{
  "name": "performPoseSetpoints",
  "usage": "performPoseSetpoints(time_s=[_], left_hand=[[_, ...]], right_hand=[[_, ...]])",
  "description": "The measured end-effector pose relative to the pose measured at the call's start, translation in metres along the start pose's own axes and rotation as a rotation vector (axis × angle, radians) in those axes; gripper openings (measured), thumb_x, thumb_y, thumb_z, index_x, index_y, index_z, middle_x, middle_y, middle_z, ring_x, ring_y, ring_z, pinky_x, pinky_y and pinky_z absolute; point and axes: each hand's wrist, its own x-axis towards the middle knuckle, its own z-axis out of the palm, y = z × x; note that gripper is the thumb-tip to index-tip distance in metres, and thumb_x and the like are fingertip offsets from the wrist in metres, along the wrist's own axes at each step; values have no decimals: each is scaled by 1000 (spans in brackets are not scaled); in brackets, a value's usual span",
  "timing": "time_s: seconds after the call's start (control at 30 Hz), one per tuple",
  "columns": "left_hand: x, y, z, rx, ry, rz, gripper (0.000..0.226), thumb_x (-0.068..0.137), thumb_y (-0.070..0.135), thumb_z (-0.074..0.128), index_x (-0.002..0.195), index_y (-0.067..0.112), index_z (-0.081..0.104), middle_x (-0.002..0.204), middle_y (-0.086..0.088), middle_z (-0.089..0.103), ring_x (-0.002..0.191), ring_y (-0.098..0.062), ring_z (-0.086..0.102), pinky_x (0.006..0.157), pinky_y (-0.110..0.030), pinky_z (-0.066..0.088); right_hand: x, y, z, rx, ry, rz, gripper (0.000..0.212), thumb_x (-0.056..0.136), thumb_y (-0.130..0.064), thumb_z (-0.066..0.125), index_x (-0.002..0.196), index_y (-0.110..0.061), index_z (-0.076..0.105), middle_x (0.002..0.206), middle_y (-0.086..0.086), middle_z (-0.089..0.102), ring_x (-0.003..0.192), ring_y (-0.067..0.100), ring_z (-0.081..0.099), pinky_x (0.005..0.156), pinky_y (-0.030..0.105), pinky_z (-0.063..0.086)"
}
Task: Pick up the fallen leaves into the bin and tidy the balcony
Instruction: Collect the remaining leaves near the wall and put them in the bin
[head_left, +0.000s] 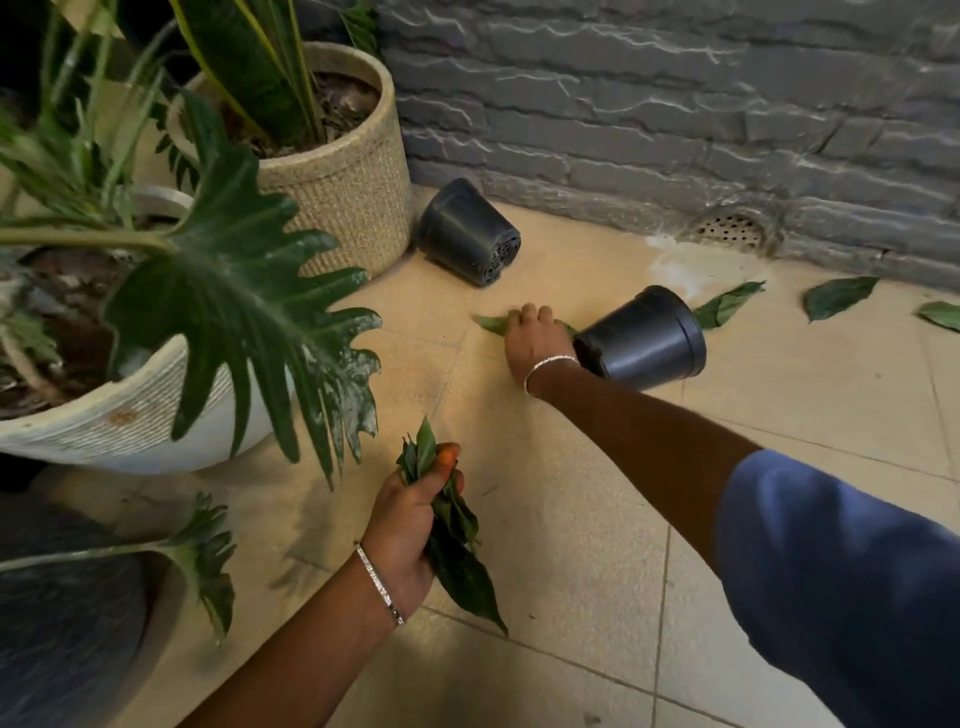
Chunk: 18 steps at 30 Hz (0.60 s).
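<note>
My left hand (410, 514) is closed around a bunch of green leaves (457, 540) low in the middle of the view. My right hand (535, 340) reaches forward and presses down on a single green leaf (491, 323) lying flat on the beige floor tiles; its fingers cover most of the leaf. Three more fallen leaves lie near the wall at the right: one (724, 306) just behind a tipped pot, one (836, 295) further right, and one (943, 314) at the frame's edge. No bin is in view.
Two black plastic pots lie on their sides: one (467, 234) by the wall, one (644, 338) touching my right wrist area. A woven beige planter (343, 176) and a white planter (130, 415) with big leaves stand at the left. A grey brick wall with a drain (730, 228) runs behind.
</note>
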Motion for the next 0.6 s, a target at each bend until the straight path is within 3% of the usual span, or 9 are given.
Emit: performPoseSetpoints(time_s=[0.07,0.2,0.4,0.5,0.6], left_hand=[[-1,0,-2,-10,4,-5,18,91,20,64,105,13,72,74,0,58,67,-13,51,59,-28,42],[-1,3,3,-37,2,-18,22,89,28,67,103,12,72,66,2,54,59,-12,48,57,-26,41],[-7,18,35,-53,-27,6,19,80,32,77,74,20,63,56,5,43,46,-10,41,47,-21,38],[-22,31,62,-17,-83,59,26,71,24,82,70,21,56,54,5,39,44,-11,40,53,-25,41],[-47,54,98,3,-190,93,21,75,15,80,67,21,61,52,6,43,43,-7,44,51,-27,48]], right_hand=[[-9,-5,1,-3,41,-77,32,101,-12,38,130,-2,49,127,18,49,113,34,47,92,45,47],[-42,-15,7,0,112,-216,28,100,-18,44,125,-7,50,122,16,55,108,31,52,88,41,47],[-132,11,4,147,160,-427,28,94,-31,43,114,-14,51,103,11,60,89,28,54,78,39,43],[-180,49,-11,316,73,-382,32,90,-34,35,108,-13,50,99,11,57,84,26,51,69,38,47],[-217,100,-30,403,129,-212,17,89,-22,48,101,-10,52,97,11,56,80,26,51,67,40,49]])
